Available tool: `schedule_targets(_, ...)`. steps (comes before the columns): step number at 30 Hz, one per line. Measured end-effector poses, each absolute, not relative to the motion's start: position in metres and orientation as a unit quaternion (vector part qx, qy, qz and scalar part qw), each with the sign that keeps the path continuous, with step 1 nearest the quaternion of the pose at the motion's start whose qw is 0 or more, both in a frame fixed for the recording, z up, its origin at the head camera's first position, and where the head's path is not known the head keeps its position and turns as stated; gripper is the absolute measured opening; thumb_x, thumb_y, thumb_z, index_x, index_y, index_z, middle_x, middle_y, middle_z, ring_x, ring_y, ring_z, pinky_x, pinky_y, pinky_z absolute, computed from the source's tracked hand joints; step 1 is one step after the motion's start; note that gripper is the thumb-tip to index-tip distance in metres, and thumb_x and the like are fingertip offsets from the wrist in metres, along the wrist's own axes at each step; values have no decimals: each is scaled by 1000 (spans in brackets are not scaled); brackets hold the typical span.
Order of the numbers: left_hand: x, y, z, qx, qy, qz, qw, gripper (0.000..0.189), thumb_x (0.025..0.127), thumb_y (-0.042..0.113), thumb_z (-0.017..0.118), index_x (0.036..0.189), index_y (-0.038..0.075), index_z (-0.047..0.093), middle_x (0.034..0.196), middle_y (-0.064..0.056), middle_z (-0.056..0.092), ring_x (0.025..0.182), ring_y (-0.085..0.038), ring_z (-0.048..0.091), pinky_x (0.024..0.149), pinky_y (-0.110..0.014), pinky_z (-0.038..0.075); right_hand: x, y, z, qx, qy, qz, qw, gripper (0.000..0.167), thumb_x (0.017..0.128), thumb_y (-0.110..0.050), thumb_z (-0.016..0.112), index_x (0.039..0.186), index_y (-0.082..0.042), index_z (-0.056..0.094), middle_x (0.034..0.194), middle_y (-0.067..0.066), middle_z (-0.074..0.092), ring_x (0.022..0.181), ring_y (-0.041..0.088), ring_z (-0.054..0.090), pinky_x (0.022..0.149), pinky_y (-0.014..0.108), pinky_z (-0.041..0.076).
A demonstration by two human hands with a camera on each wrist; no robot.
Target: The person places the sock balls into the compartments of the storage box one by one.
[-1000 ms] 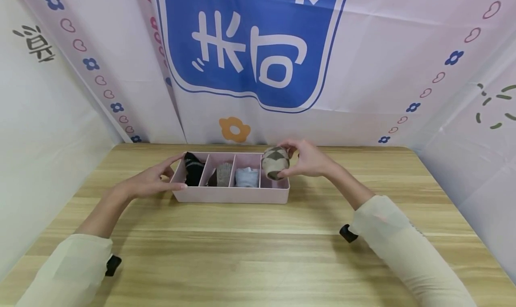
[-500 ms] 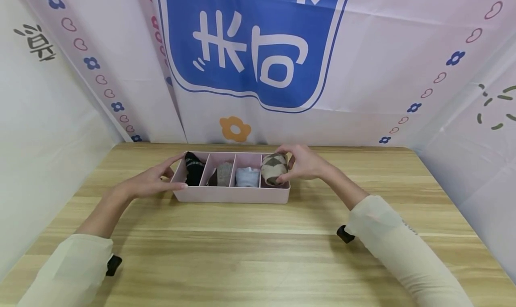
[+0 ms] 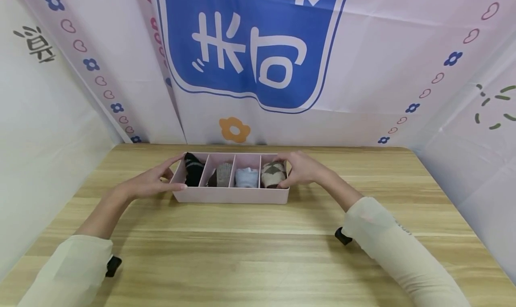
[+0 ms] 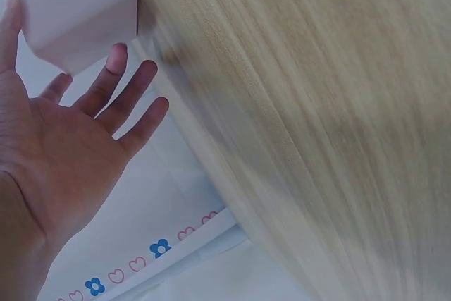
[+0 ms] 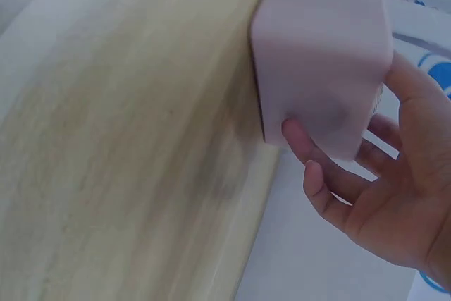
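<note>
A pale pink divided box [image 3: 231, 195] lies lengthwise at the back of the table. From left to right its compartments hold a black sock [image 3: 195, 169], a grey-brown sock [image 3: 224, 174], a light blue sock [image 3: 247, 177] and a rolled beige-and-brown argyle sock [image 3: 273, 174]. My left hand [image 3: 151, 178] grips the box's left end, thumb at the front rim and index finger at the back corner. My right hand [image 3: 303, 168] reaches over the right end, thumb and index finger about the argyle sock. In the right wrist view, a fingertip [image 5: 296, 132] touches the end wall; the sock is mostly hidden.
The wood-grain table [image 3: 242, 253] extends in front of the box and to both sides. Behind it hangs a white printed cloth [image 3: 363, 87] with a blue sign, close to the box's back. White cloth walls [image 3: 48, 132] border the left and right sides.
My right hand has moved down, lowering the argyle sock from above the rim into the rightmost compartment. My left hand and the box have stayed in place.
</note>
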State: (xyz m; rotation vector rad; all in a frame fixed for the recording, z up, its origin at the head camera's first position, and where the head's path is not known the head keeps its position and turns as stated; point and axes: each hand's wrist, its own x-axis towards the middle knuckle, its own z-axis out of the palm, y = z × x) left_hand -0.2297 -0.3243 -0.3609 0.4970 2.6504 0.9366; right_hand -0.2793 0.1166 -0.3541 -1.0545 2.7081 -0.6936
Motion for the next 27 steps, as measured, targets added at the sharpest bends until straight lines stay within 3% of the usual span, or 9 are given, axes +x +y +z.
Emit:
schedule_targets(15,-231,-323,-360,186,919,323,130,97,96,32,73,167,9,11,109,-13,60,113,-32,57,94,-50,42,-278,116,-353,-356,904,-221,84,67,76,-22,89,135,-2,65,118,11,70,108,27,64,96,46,51)
schedule_targets(22,-232,-323,-361,175,922,317,137,98,96,34,73,167,9,10,116,-16,60,122,-39,55,96,-55,43,-271,133,-343,-342,874,-321,127,68,80,-22,90,139,-1,62,131,16,64,81,22,74,77,37,59)
schedule_targets(27,-232,-324,-363,173,924,313,136,98,96,36,72,167,10,9,122,-19,60,124,-41,54,96,-57,43,-261,160,-334,-338,875,-336,80,61,86,-20,86,138,0,62,137,19,63,89,21,74,78,40,58)
